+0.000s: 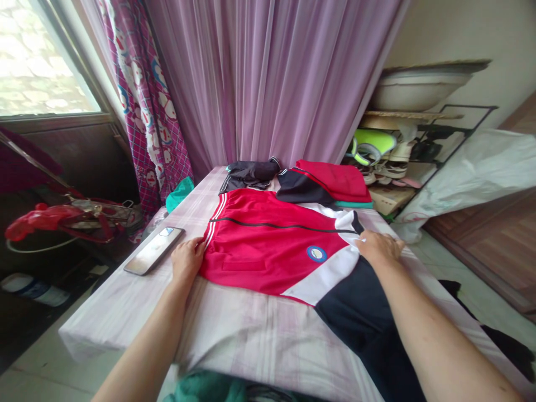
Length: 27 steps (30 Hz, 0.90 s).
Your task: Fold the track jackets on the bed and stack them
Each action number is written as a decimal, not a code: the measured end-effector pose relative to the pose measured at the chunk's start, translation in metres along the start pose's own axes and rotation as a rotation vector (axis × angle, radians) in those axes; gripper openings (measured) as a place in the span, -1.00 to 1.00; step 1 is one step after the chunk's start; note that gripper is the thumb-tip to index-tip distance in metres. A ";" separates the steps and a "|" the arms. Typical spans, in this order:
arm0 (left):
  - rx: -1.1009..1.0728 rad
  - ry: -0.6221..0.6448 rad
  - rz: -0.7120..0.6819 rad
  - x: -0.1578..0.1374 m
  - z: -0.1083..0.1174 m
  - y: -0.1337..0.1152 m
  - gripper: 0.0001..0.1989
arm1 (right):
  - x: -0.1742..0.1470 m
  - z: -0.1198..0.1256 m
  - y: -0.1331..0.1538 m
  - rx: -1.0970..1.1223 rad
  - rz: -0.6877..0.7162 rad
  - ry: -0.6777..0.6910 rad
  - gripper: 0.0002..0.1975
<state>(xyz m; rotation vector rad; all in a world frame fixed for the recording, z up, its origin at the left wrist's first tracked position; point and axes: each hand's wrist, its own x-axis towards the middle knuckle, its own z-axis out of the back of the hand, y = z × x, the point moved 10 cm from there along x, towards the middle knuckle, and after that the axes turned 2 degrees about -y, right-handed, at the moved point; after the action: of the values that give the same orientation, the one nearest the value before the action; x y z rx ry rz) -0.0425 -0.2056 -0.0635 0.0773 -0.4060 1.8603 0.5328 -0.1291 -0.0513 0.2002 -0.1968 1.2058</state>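
A red, white and navy zip-up jacket [268,251] lies spread on its side across the table, its striped hem to the left and its collar to the right. A round badge [317,254] sits on its chest. At the hem, my left hand [188,259] has its fingers closed on the red edge. My right hand [381,247] grips the white shoulder near the collar, fingers curled in. One navy sleeve [368,318] runs toward me under my right forearm. To the left of my left hand lies a phone [154,251].
Folded red and navy clothes [330,181] and a dark crumpled garment [253,173] lie at the table's [109,324] far end. A shoe rack [419,162] stands right; a red-handled cart [84,218] is left. Green cloth [209,386] shows at the near edge.
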 end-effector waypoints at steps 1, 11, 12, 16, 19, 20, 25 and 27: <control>-0.003 0.002 0.001 0.000 -0.001 0.000 -0.59 | 0.001 0.001 -0.001 0.011 0.009 -0.019 -0.78; 0.021 0.019 -0.039 0.000 -0.008 -0.005 -0.61 | 0.000 -0.013 -0.025 0.105 -0.115 -0.071 -0.73; 0.020 0.034 -0.027 0.002 -0.007 -0.005 -0.61 | 0.000 -0.015 -0.025 0.096 -0.123 -0.068 -0.72; 0.032 0.134 0.055 0.011 -0.010 -0.004 -0.65 | -0.003 -0.017 -0.020 0.121 -0.095 -0.079 -0.71; 0.058 0.181 0.071 0.015 -0.011 -0.008 -0.69 | -0.008 -0.018 -0.021 0.137 -0.094 -0.050 -0.69; 0.063 0.175 0.056 0.015 -0.010 -0.011 -0.70 | -0.009 -0.018 -0.023 0.138 -0.097 -0.036 -0.68; 0.047 0.154 0.045 0.008 0.003 -0.004 -0.73 | -0.004 -0.013 -0.028 0.166 -0.034 -0.108 -0.69; 0.075 0.181 0.074 0.004 0.008 0.007 -0.74 | -0.001 -0.016 -0.030 0.185 -0.002 -0.137 -0.73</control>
<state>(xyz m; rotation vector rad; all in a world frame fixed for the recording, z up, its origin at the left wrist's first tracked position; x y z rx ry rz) -0.0515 -0.2062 -0.0570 -0.0564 -0.2166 1.9370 0.5609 -0.1361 -0.0687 0.4452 -0.2041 1.2090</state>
